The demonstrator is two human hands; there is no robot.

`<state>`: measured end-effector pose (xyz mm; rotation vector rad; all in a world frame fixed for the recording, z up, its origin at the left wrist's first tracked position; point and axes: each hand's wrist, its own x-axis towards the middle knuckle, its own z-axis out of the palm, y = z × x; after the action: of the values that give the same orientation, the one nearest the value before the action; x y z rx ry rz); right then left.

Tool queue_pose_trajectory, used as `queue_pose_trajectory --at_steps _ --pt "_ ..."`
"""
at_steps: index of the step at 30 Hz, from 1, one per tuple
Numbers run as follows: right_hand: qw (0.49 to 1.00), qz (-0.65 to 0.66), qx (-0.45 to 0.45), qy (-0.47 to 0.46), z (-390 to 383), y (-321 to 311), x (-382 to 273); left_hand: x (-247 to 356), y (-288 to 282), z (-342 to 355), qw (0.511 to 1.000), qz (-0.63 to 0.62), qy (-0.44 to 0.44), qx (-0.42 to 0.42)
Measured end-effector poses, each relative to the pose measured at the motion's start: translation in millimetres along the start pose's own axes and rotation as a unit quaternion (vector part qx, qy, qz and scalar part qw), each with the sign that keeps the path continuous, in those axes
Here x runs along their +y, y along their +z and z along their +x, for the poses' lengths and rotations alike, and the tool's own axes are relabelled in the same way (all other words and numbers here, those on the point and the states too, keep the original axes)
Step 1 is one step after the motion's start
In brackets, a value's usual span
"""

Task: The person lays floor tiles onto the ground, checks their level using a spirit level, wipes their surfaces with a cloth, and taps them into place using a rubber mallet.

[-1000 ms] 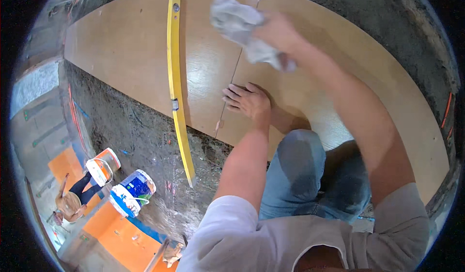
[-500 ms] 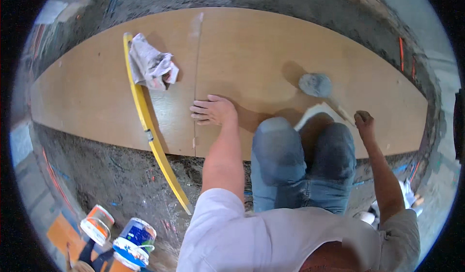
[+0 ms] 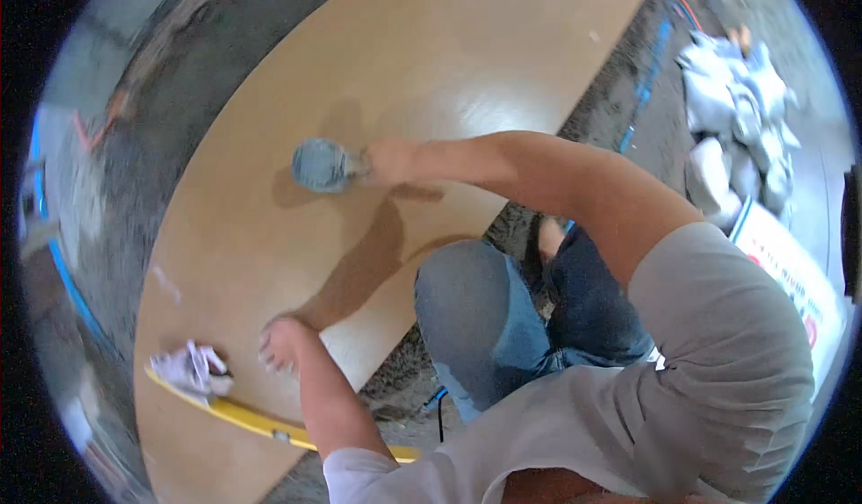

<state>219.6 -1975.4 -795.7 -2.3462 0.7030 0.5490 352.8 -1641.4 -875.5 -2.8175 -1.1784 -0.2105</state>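
In my right hand (image 3: pixel 391 162) is the handle of a mallet with a rounded grey head (image 3: pixel 318 165). The head hangs over a large, smooth tan panel (image 3: pixel 422 55), its shadow falling beside it; whether it touches the surface I cannot tell. My left hand (image 3: pixel 284 342) rests on the same panel nearer to me, fingers apart and holding nothing. Just beyond that hand, to the left, a yellow spirit level (image 3: pixel 247 418) lies across the panel, passing under my left forearm. A crumpled whitish cloth or paper (image 3: pixel 190 367) sits at the level's far end.
Rough grey, mortar-like ground (image 3: pixel 224 64) borders the panel. My bent knees (image 3: pixel 462 288) are at its near edge. Several crumpled pale bags (image 3: pixel 732 91) lie at the far right, with a printed white sack (image 3: pixel 786 261) nearer. Blue lines (image 3: pixel 76 297) run along the left.
The view has swung to the right, turning the panel and level within it. My right hand has taken the mallet from beside my knees out over the panel, ahead of my left hand.
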Motion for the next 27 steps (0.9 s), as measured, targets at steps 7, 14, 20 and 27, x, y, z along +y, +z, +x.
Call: queue_pose_trajectory --at_steps 7,14,20,27 --pt "0.995 0.020 -0.040 0.090 -185 -69 138 -6 23 13 0.984 0.133 0.114 0.036" --pt "0.908 0.296 0.172 0.241 -317 -38 222 -12 24 2 0.983 0.024 0.172 0.055" --pt "0.787 0.410 0.300 0.352 -317 -4 283 72 1 -173 0.658 -0.041 0.751 -0.027" --pt "0.729 0.508 0.272 0.370 -315 -27 324 148 -108 -531 0.104 -0.083 0.961 -0.242"
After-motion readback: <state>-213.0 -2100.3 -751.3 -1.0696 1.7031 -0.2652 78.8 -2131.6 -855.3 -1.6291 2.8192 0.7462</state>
